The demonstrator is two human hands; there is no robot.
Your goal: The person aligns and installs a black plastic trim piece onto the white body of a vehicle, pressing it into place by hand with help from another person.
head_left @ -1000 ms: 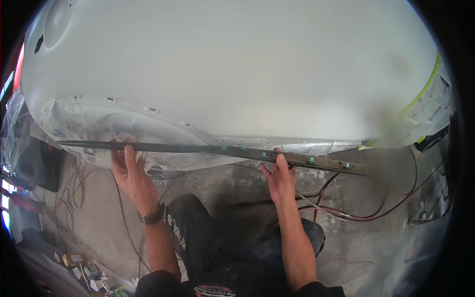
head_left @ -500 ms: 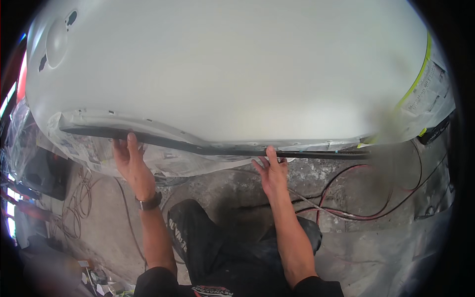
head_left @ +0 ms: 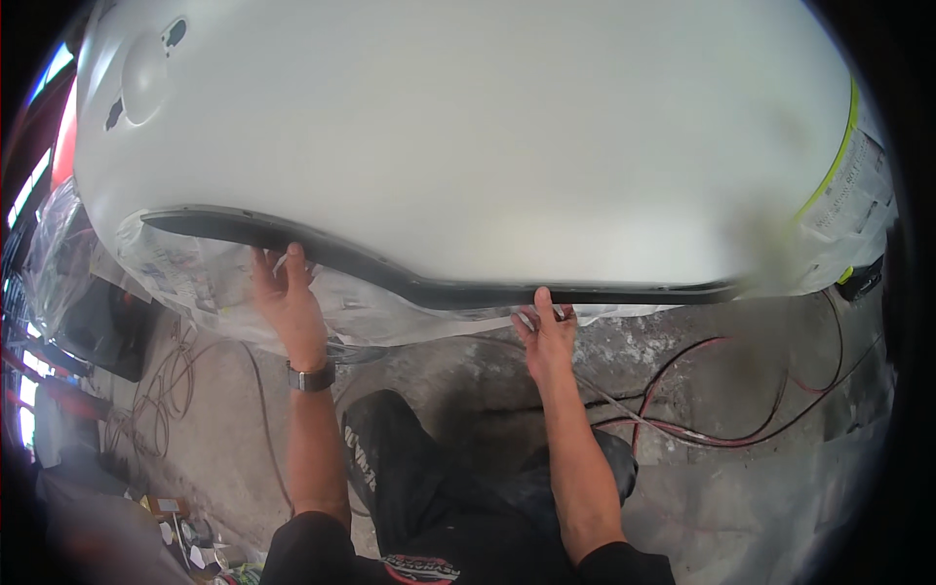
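Observation:
A long black trim strip (head_left: 458,295) lies along the lower edge of a white car door panel (head_left: 468,146), bending in a shallow S toward its left end. My left hand (head_left: 290,297) grips it left of the bend, thumb on its outer face and fingers at its lower side, partly hidden. On the straight stretch, my right hand (head_left: 548,336) has its thumb over the strip and its fingers curled beneath. The strip sits against the panel, with a few small marks or clips along its upper edge. A blurred smudge hides its right end.
Masking film and paper (head_left: 234,292) hang below the panel's left part. Green tape (head_left: 832,166) borders more masking paper on the right. Red and dark hoses (head_left: 673,424) cross the concrete floor, with coiled cable (head_left: 161,409) at left. A recessed handle area (head_left: 146,83) marks the panel's upper left.
The strip's left part has moved up against the panel, covering the row of small holes seen before. Both hands moved with it, and the strip's wider face now shows. The view has shifted slightly.

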